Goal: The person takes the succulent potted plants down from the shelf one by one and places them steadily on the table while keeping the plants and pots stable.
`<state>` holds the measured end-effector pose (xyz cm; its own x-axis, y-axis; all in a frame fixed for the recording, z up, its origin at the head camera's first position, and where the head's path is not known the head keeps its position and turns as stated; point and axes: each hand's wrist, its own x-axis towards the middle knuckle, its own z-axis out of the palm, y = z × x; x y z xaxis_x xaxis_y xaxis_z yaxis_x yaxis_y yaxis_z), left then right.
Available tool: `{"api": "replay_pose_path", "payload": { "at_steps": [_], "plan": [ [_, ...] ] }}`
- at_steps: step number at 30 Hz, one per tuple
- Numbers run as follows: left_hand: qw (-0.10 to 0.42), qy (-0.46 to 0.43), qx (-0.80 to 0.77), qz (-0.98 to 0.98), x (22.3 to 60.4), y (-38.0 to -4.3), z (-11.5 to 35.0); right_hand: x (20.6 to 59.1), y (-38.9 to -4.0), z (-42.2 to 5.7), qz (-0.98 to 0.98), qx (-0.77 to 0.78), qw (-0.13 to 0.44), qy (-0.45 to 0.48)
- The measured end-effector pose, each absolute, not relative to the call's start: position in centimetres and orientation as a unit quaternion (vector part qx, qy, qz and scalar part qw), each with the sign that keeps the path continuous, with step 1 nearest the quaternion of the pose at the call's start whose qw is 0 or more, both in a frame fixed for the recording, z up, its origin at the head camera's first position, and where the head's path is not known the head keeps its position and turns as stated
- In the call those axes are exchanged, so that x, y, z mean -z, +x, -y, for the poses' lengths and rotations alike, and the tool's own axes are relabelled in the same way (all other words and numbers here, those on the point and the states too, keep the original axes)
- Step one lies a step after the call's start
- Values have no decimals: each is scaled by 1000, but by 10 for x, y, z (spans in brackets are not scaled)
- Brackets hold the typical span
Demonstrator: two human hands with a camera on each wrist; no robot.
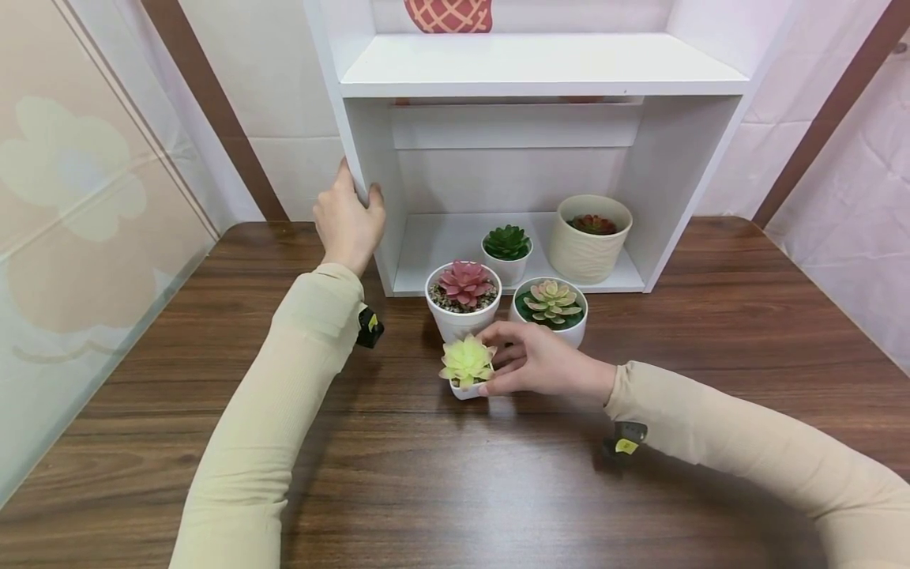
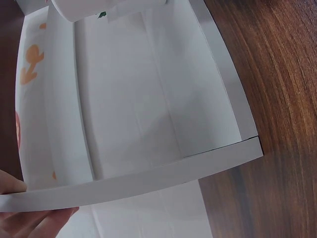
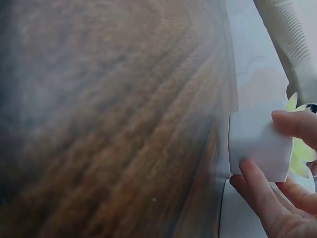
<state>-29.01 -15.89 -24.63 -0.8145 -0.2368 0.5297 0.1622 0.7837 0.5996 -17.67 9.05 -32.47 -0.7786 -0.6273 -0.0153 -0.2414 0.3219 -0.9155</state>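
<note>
My left hand (image 1: 349,224) grips the left side panel of a white shelf unit (image 1: 543,90), thumb on one face and fingers on the other. In the left wrist view, that panel's front edge (image 2: 133,182) passes between thumb and fingers. My right hand (image 1: 536,362) pinches a small white potted succulent (image 1: 467,362) with yellow-green leaves, in front of the shelf. The right wrist view shows its angular white pot (image 3: 257,144) between thumb and fingers. Just behind it stand a white pot with a pink succulent (image 1: 464,283) and a pot with a pale green succulent (image 1: 552,301).
On the lower shelf board sit a small dark green succulent (image 1: 507,243) and a larger cream pot (image 1: 590,239) with a reddish plant. The brown wooden table (image 1: 455,482) stretches out before the unit. White fabric (image 1: 860,174) hangs around it.
</note>
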Motion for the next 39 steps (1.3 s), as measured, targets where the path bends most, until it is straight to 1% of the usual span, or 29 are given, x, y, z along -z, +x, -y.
{"api": "replay_pose_path", "payload": {
  "at_steps": [20, 39],
  "plan": [
    [311, 16, 328, 892, 246, -291, 159, 330, -177, -87, -793, 518, 182, -265],
    [310, 15, 333, 890, 248, -291, 159, 330, -175, -88, -807, 497, 160, -277]
  ]
}}
